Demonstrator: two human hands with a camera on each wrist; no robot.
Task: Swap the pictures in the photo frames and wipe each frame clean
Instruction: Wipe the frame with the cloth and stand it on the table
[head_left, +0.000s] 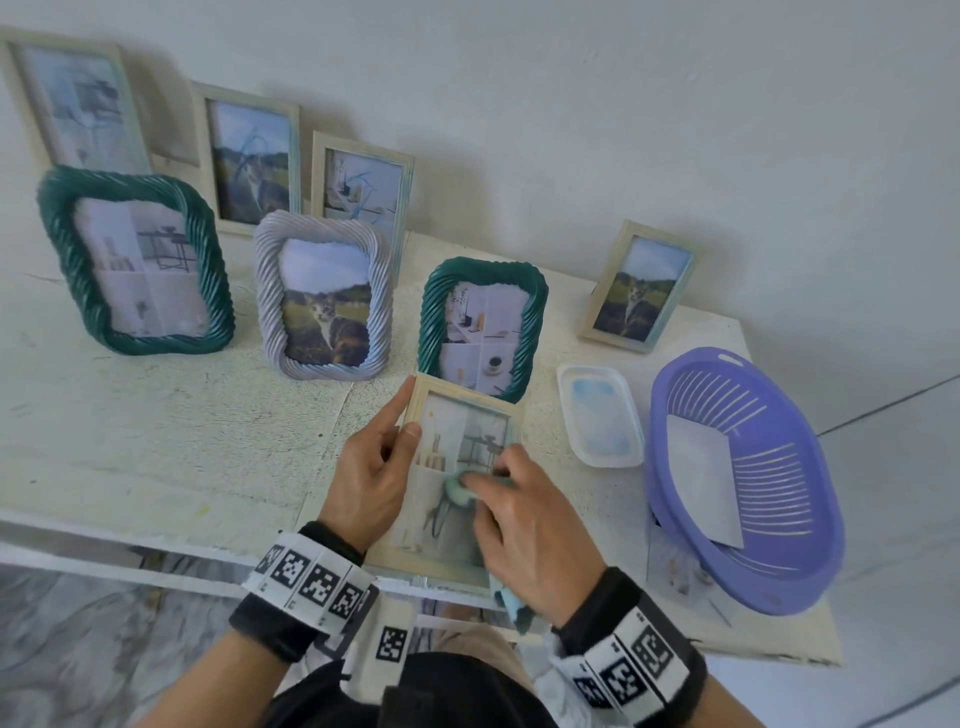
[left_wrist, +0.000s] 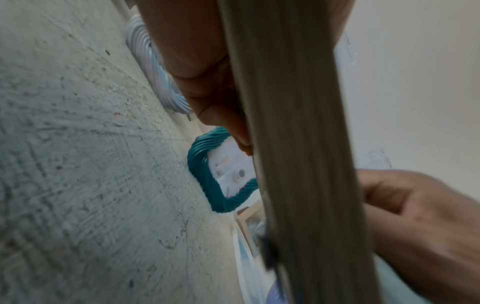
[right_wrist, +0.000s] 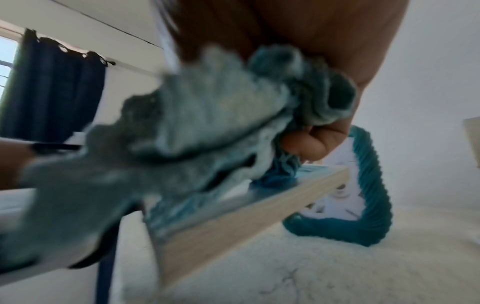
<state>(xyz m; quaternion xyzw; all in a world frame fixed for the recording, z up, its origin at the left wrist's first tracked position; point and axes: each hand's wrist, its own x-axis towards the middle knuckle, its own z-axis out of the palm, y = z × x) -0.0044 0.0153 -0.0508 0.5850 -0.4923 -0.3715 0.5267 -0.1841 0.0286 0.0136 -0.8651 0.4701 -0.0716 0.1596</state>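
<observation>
Left hand (head_left: 371, 470) grips the frame (head_left: 451, 483) by its long side, lengthwise away from me, right hand (head_left: 524, 525) bunching the cloth (head_left: 460, 491) on its glass.

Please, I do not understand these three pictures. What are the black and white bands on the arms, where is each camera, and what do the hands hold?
No machine here: a person works with bare hands. The checkered bands carry wrist cameras; the wide picture comes from a head camera. The left hand grips a pale wooden frame by its side. The right hand presses a teal cloth on its glass. On the table stand other photo frames, beside a white tray and a purple basket. The two close, blurred pictures show the same frame and cloth.
</observation>
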